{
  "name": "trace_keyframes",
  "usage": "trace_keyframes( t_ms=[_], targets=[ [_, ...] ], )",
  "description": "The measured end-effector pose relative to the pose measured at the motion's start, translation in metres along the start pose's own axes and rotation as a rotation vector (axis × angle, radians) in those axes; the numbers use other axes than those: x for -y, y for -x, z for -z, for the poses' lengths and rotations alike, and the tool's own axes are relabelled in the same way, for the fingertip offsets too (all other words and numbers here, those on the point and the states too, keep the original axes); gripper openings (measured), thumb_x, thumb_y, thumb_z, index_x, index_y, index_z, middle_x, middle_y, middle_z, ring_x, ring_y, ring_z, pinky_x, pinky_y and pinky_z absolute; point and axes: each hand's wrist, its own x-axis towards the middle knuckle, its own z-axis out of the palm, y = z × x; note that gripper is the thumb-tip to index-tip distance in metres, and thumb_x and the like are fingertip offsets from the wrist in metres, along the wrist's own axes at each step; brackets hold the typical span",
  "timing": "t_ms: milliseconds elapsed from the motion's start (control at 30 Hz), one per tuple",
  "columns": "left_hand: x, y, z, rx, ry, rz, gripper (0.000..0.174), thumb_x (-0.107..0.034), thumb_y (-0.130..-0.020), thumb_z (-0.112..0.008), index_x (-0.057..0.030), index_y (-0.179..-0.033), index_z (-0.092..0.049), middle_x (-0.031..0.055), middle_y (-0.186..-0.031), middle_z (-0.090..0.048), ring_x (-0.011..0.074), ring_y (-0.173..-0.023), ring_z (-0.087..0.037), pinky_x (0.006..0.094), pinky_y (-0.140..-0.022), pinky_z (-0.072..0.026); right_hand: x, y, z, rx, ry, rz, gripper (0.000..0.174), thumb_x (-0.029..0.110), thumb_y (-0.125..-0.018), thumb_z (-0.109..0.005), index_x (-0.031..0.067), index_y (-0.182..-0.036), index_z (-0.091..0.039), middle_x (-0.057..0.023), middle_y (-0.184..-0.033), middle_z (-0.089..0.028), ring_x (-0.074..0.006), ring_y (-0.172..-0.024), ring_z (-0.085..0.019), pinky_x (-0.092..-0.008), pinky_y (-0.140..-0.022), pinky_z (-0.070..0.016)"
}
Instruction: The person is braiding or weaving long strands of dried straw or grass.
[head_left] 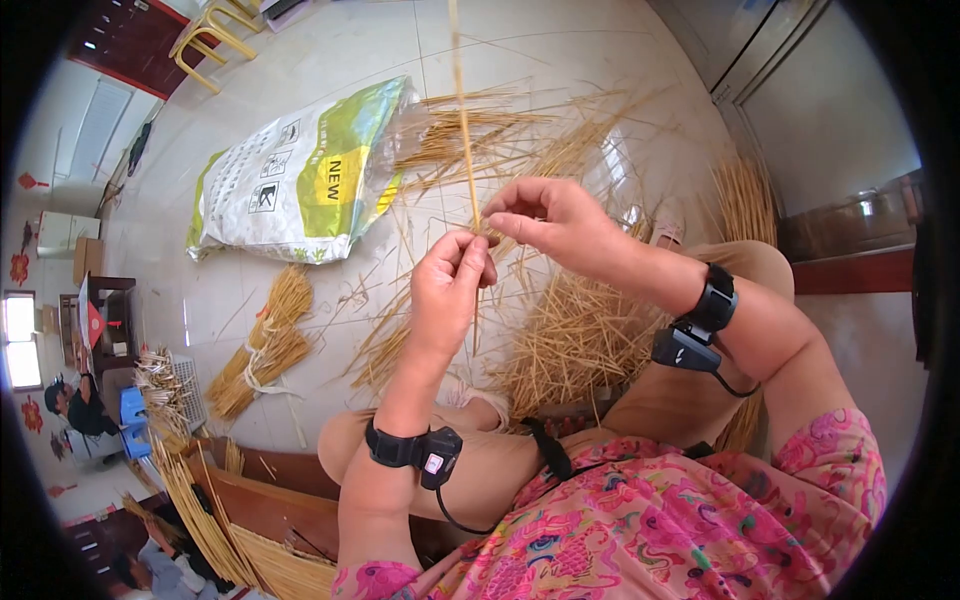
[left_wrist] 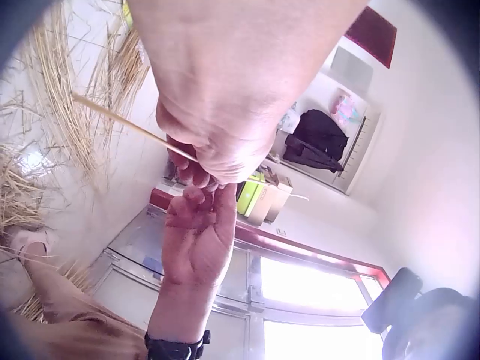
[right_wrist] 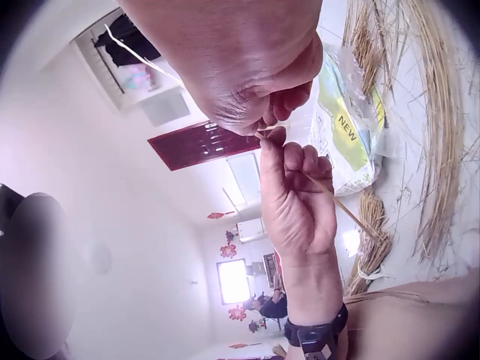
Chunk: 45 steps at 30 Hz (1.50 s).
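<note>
A long, thin straw stalk stands nearly upright between the two hands in the head view. My left hand grips it low down with thumb and curled fingers, and its lower end slants out past the palm in the right wrist view. Just above, my right hand pinches the stalk between thumb and forefinger, its other fingers curled. The fingertips of both hands meet closely at one spot, partly hiding the stalk there. Beneath the hands, a heap of loose straw lies on the floor by the feet.
A white and green plastic bag lies on the tiled floor, with long stalks at its mouth. Nearby is a tied straw bundle. More straw leans by the door at right. Other people sit at far left.
</note>
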Motion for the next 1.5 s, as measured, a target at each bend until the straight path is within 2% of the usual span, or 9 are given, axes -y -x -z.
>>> trace_keyframes(
  t_ms=[100,233,433,500,733,933,1033,1100,1500],
  targets=[
    [0.003,0.003,-0.007,-0.015,-0.017,0.031,0.016,-0.016,-0.094,-0.052,-0.0024,-0.086,-0.057,-0.0002,-0.066,-0.055,0.0054,-0.058,-0.049,0.0192,-0.054,-0.0402,-0.002,0.002,-0.006,0.074,-0.146,-0.009,0.011,0.009,-0.086,-0.061,-0.0022,-0.087,-0.06,-0.0027,-0.077,-0.062,-0.0068,-0.072,-0.057,-0.0227,-0.064,-0.047],
    [0.0,0.006,-0.012,-0.032,-0.009,0.09,0.018,-0.017,-0.095,-0.049,-0.0045,-0.084,-0.053,-0.001,-0.065,-0.053,0.0042,-0.053,-0.044,0.0171,-0.049,-0.0352,-0.002,0.002,-0.007,0.059,-0.086,-0.031,0.011,0.009,-0.087,-0.06,-0.0023,-0.088,-0.061,-0.0032,-0.077,-0.063,-0.0073,-0.072,-0.057,-0.0232,-0.065,-0.0472],
    [0.003,0.006,-0.014,0.068,0.224,0.077,0.015,-0.016,-0.098,-0.042,-0.0033,-0.096,-0.05,-0.0006,-0.065,-0.048,0.0028,-0.049,-0.035,0.0169,-0.043,-0.0283,-0.005,0.002,-0.01,0.015,-0.195,-0.024,0.013,0.01,-0.088,-0.059,-0.002,-0.089,-0.062,-0.0025,-0.079,-0.063,-0.0066,-0.074,-0.057,-0.0221,-0.066,-0.0467],
    [0.005,0.006,-0.014,0.032,0.192,0.066,0.014,-0.015,-0.097,-0.042,-0.0027,-0.097,-0.049,0.0009,-0.065,-0.05,0.0027,-0.049,-0.036,0.0167,-0.043,-0.0281,-0.002,0.003,-0.006,0.052,-0.144,-0.049,0.013,0.012,-0.089,-0.059,-0.0005,-0.091,-0.061,-0.0002,-0.082,-0.062,-0.0043,-0.076,-0.054,-0.0201,-0.066,-0.0447],
    [0.009,0.006,-0.014,0.014,0.08,0.008,0.014,-0.015,-0.097,-0.043,-0.0024,-0.095,-0.049,0.0079,-0.069,-0.059,0.0019,-0.046,-0.035,0.0166,-0.042,-0.0277,-0.003,0.007,-0.008,0.004,-0.005,-0.049,0.013,0.013,-0.087,-0.06,-0.0004,-0.087,-0.061,0.0017,-0.074,-0.059,-0.0028,-0.067,-0.05,-0.0204,-0.058,-0.0415],
    [0.009,0.006,-0.016,0.003,0.02,-0.028,0.017,-0.018,-0.098,-0.043,-0.0031,-0.093,-0.049,0.0077,-0.069,-0.06,0.0017,-0.047,-0.037,0.0164,-0.042,-0.0283,-0.007,0.006,-0.011,-0.014,-0.001,-0.038,0.009,0.008,-0.086,-0.057,-0.0002,-0.082,-0.057,0.0016,-0.071,-0.057,-0.0029,-0.065,-0.049,-0.0209,-0.056,-0.041],
    [0.009,0.007,-0.018,0.014,0.049,0.004,0.013,-0.011,-0.097,-0.042,-0.0019,-0.091,-0.049,0.004,-0.069,-0.06,0.0007,-0.05,-0.037,0.0171,-0.045,-0.031,-0.008,0.006,-0.012,-0.012,-0.012,-0.043,0.008,0.005,-0.085,-0.054,0.0002,-0.079,-0.054,0.0012,-0.07,-0.055,-0.0032,-0.065,-0.05,-0.0211,-0.055,-0.0409],
    [0.011,0.006,-0.018,0.027,0.029,-0.013,0.016,-0.016,-0.098,-0.042,-0.003,-0.092,-0.049,0.0057,-0.069,-0.06,0.0013,-0.048,-0.037,0.0163,-0.043,-0.0299,-0.005,0.008,-0.014,-0.018,-0.04,-0.065,0.007,0.004,-0.084,-0.053,0.0004,-0.078,-0.053,0.0006,-0.069,-0.055,-0.0034,-0.064,-0.05,-0.0213,-0.054,-0.041],
    [0.007,0.007,-0.018,-0.007,0.034,-0.03,0.018,-0.017,-0.098,-0.042,-0.0034,-0.089,-0.049,0.0069,-0.07,-0.061,0.0018,-0.047,-0.038,0.0162,-0.041,-0.0297,-0.001,0.009,-0.018,-0.049,-0.145,-0.068,0.007,0.006,-0.085,-0.057,-0.0005,-0.082,-0.056,0.001,-0.069,-0.056,-0.004,-0.06,-0.051,-0.0202,-0.051,-0.0401]
  ],
)
